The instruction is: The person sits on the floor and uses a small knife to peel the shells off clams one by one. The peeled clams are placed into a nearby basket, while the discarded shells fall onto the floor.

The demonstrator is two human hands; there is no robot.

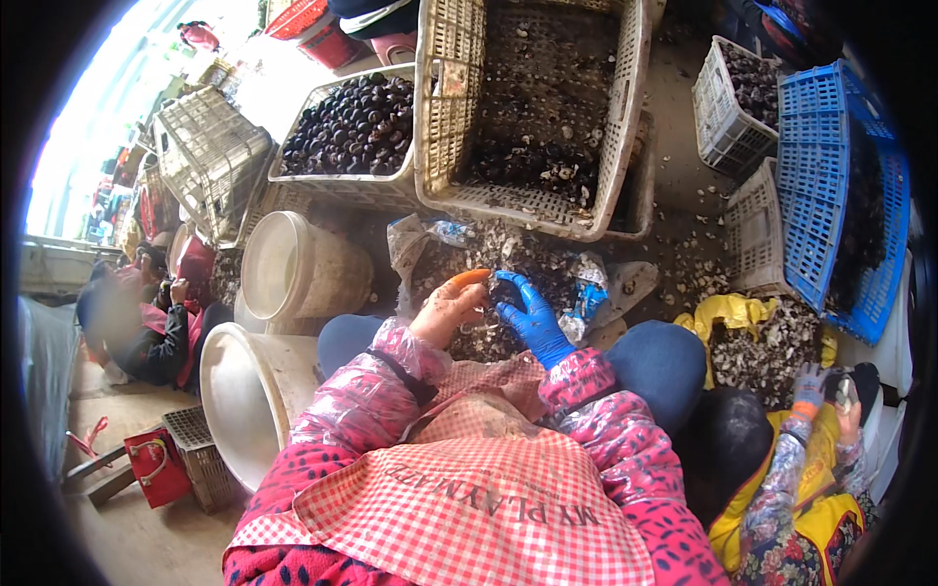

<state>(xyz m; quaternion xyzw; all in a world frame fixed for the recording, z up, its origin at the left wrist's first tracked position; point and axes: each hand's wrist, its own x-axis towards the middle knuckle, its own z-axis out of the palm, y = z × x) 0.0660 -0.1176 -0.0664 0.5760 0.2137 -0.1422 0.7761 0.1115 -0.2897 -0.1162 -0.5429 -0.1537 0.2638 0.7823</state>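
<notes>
My left hand [448, 306] is bare but for an orange cover on one finger, its fingers bent together. Facing it, my right hand [538, 316] wears a blue rubber glove, thumb and forefinger curved. The fingertips of both hands meet or nearly meet over a heap of peelings [506, 249], dark and whitish, on an open plastic sack [407, 245] between my knees. Any small piece between the fingers is too hidden to make out. Beyond the heap, a tilted, dirty white plastic crate [448, 194] holds dark scraps and some round dark pieces.
A crate of what look like water chestnuts [352, 128] stands ahead left. Two white buckets [308, 267] lie on their sides at my left. A blue crate [810, 176] leans at the right. Near it a co-worker's gloved hand [808, 388] is beside another peelings heap [769, 351].
</notes>
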